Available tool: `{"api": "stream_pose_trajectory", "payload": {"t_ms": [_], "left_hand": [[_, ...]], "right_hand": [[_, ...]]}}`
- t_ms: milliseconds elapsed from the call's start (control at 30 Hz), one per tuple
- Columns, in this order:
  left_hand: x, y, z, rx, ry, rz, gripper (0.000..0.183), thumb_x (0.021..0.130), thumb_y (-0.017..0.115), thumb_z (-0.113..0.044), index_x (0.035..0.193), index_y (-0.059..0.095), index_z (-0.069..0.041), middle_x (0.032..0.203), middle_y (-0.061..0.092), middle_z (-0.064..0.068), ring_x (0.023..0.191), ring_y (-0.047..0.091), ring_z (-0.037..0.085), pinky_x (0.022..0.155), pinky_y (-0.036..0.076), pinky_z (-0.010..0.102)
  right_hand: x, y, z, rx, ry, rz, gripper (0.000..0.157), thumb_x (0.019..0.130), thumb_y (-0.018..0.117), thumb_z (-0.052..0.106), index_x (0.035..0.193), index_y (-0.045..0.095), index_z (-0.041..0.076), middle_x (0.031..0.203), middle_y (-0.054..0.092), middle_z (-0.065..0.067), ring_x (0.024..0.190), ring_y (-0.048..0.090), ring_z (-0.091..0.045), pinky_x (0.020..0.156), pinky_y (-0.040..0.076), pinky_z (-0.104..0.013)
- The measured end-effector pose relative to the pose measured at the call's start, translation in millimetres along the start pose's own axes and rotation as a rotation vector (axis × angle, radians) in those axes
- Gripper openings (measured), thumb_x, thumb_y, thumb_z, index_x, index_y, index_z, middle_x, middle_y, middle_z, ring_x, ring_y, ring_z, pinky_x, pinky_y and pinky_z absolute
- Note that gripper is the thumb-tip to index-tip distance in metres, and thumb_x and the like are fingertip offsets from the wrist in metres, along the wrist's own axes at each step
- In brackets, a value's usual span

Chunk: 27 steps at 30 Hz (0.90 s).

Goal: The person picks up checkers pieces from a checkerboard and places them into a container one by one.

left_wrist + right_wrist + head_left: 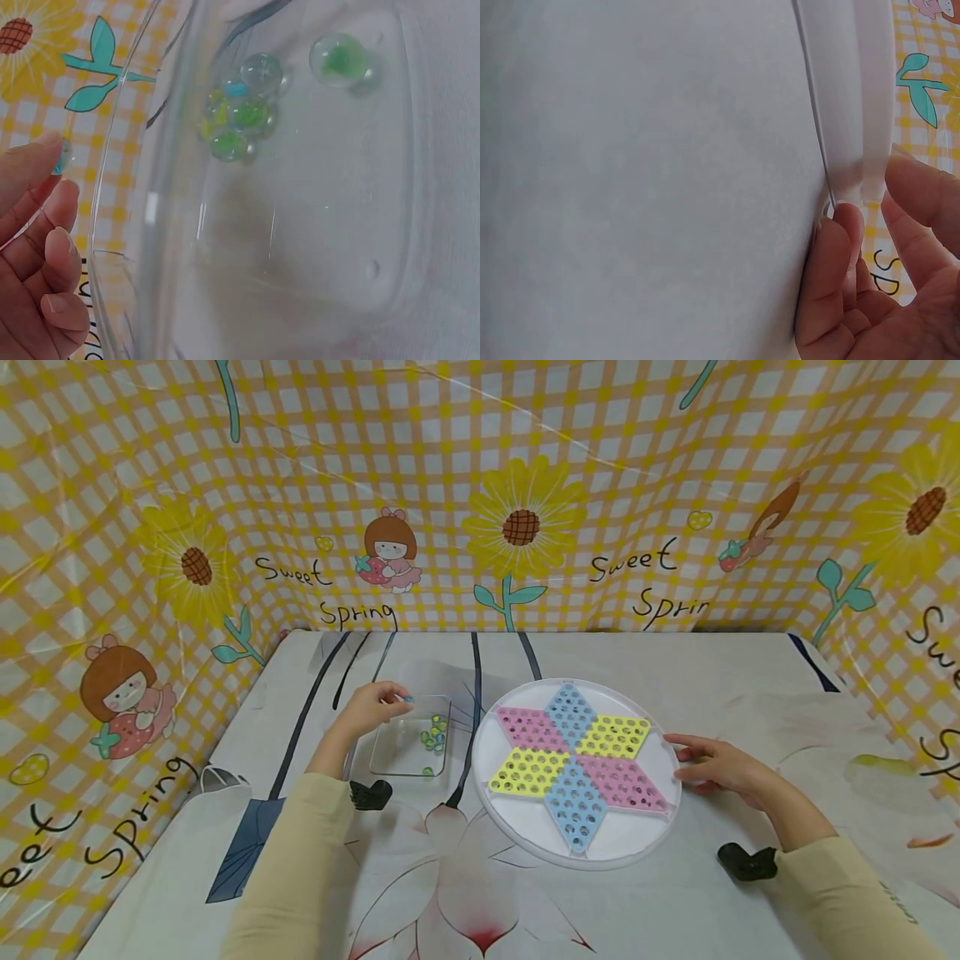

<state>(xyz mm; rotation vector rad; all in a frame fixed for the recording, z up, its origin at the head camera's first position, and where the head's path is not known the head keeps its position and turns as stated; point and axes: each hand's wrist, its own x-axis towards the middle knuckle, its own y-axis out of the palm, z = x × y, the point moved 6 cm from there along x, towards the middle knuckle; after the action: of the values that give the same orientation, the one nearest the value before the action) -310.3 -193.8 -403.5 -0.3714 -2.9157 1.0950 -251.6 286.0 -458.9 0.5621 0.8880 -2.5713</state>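
My left hand [372,706] pinches a blue marble [63,157] between thumb and fingertip, above the far left part of a clear rectangular container [395,750]. Inside the container, several green, yellow and blue glass marbles [433,737] gather toward its right side, and a lone green one [427,771] sits near the front. To the right lies a round white Chinese checkers board [502,822] with a pink, yellow and blue star of holes. At its right edge my right hand [723,767] holds the rim [877,97], thumb on one side and fingers on the other.
A black object [371,794] lies by the left wrist and another black object [747,862] by the right wrist. The table [420,910] has a flower-printed white cover. A yellow checked cloth [442,435] hangs at the back and sides.
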Motion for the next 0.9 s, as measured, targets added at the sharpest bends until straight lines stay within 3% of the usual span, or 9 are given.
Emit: {"api": "stream_pose_trajectory", "payload": {"t_ms": [900], "left_hand": [[-5.1,-5.6,2.1,0.029,0.009,-0.016,0.024,0.089,0.059,-0.02,0.106,0.061,-0.003,0.085,0.058,0.008,0.066,0.05,0.016,0.06,0.041,0.027]], "right_hand": [[-1.6,-1.7,1.0,-0.004,-0.008,0.013,0.076,0.084,0.065,0.023,0.143,0.022,0.002,0.122,0.035,-0.023,0.094,0.043,-0.023,0.07,0.045,-0.028]]}}
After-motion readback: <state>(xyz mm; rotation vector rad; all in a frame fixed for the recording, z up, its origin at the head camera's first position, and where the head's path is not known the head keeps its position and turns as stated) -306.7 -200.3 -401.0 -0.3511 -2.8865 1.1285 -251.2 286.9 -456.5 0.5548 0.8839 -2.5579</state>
